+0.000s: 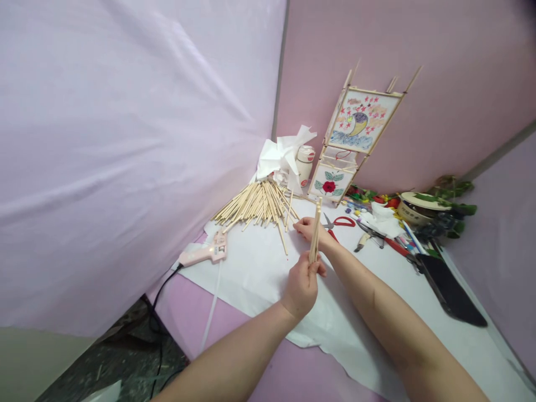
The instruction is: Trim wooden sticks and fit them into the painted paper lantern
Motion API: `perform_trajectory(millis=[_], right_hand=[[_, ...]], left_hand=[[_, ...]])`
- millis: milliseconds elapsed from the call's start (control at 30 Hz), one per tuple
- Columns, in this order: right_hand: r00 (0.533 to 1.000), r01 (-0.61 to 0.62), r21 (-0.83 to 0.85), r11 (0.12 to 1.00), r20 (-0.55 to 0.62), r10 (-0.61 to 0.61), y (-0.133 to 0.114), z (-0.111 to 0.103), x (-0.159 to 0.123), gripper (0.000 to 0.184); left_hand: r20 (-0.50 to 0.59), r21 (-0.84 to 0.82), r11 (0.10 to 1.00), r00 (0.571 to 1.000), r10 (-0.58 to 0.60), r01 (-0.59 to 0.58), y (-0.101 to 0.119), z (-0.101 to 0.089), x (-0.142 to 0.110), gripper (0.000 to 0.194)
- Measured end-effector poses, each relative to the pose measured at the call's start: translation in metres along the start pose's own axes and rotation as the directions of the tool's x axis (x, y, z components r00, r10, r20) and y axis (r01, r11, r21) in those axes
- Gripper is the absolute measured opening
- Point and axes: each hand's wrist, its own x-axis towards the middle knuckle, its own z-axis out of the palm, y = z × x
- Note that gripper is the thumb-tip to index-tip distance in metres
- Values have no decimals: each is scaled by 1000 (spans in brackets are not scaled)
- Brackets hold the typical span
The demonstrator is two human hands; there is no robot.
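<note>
My left hand point(302, 283) is closed round a few thin wooden sticks point(316, 231), held nearly upright above the white sheet. Beyond it, my right hand point(309, 228) rests low at the right edge of a loose pile of wooden sticks point(255, 205). Its fingertips are drawn together close to the end of one stick; whether they pinch anything is too small to see. The held sticks cover part of that hand. Just right of it lie red-handled scissors point(344, 221), partly behind my right forearm.
A pink glue gun point(205, 252) with a black cord lies at left. Behind stand a lantern-like stick frame point(363, 120) with drawn panels, a white bottle point(305, 164) and tissues point(278, 156). Pliers point(396, 245), a black phone point(452, 290) and a round container point(419, 207) are at right.
</note>
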Motion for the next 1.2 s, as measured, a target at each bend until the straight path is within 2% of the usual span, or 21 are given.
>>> perform_trajectory(millis=[133,300,533,600,733,1033,1200], right_hand=[[999,35,2,999,-30,-35,-2,7,18,21],[995,99,-48,994,-20,-100,-19,24,27,22],[981,160,-241,957,-65,-181,-48,44,38,16],[977,166,-364,917,-66,-203,-53,46,41,14],[971,192,-623,759,10,-237,-58,52,43,16],[944,267,-700,662,52,-326,-62,59,54,24],[955,231,-735,638,44,-295,-64,61,65,30]], left_hand=[[8,-18,1000,1000,-23,24,-1,-1,0,22],[7,-17,999,999,-40,40,0,-2,-1,22],[-32,-2,1000,999,16,-16,3,-3,-1,18],[-34,2,1000,999,18,-18,4,-3,0,18],[-30,6,1000,999,12,-12,4,-4,0,18],[-40,-8,1000,999,-3,3,5,-3,0,20],[-49,-12,1000,999,-3,3,5,-3,1,20]])
